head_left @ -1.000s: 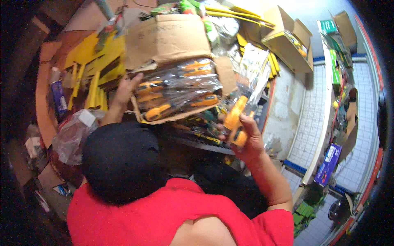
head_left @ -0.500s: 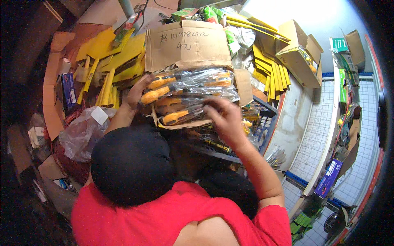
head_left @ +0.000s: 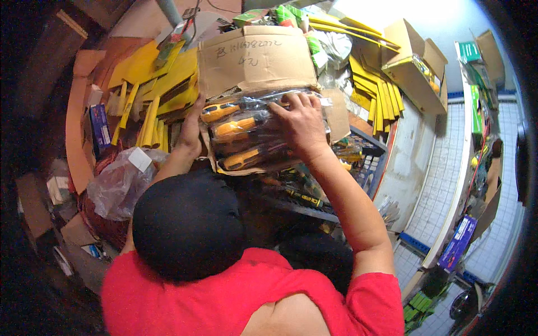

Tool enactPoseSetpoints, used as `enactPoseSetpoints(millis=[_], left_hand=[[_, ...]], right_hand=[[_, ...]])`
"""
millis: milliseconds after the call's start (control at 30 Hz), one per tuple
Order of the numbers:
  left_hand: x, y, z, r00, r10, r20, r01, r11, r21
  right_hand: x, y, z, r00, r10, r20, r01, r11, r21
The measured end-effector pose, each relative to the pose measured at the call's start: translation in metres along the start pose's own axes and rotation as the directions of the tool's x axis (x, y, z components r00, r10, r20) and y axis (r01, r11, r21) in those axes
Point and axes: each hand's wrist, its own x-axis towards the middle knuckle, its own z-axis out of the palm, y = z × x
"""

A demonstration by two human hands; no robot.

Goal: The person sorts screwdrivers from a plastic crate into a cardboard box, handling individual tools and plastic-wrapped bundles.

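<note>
An opened cardboard box (head_left: 255,64), its back flap standing up with handwriting on it, holds several orange-and-black-handled tools (head_left: 235,127) in clear plastic sleeves. The handles lie toward the left; their working ends are covered by shiny plastic and my hand, so the exact kind cannot be told. My right hand (head_left: 302,123) lies on top of the sleeves at the right, fingers spread and slightly bent, pressing on the plastic. Along the box's left side my left hand (head_left: 192,131) rests flat with fingers stretched upward, touching the cardboard.
Yellow flat pieces (head_left: 154,78) lie piled at the left, with more yellow strips (head_left: 381,101) at the right. A crumpled plastic bag (head_left: 120,182) sits near my left arm. A dark crate (head_left: 367,162) stands beside the box. Another open carton (head_left: 414,67) stands at the back right.
My right hand has moved up and over the sleeves, now pressing on them. My left hand has slid from the handles to the box's left side. The handles lie more evenly within the box.
</note>
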Motion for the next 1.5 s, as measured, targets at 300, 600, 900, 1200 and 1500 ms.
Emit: enactPoseSetpoints(millis=[300,600,900,1200,1500], left_hand=[[0.009,-0.012,-0.010,0.996,0.037,0.078,-0.059,0.953,0.298],[0.012,0.003,-0.028,0.994,0.097,-0.052,-0.058,0.865,0.498],[0.020,0.008,-0.025,0.979,0.196,-0.057,-0.115,0.761,0.638],[-0.002,0.008,-0.019,0.999,0.052,-0.001,-0.048,0.932,0.360],[-0.001,0.003,-0.003,0.990,-0.139,0.032,0.123,0.949,0.291]], right_hand=[[0.007,-0.045,0.027,0.971,0.215,-0.103,-0.218,0.976,-0.013],[-0.156,0.106,-0.040,0.749,0.658,-0.084,-0.554,0.690,0.466],[-0.261,0.143,0.056,0.444,0.679,0.585,-0.857,0.512,0.058],[-0.268,0.157,0.055,0.416,0.598,0.685,-0.873,0.473,0.117],[-0.258,0.163,-0.107,0.483,0.801,0.354,-0.778,0.207,0.593]])
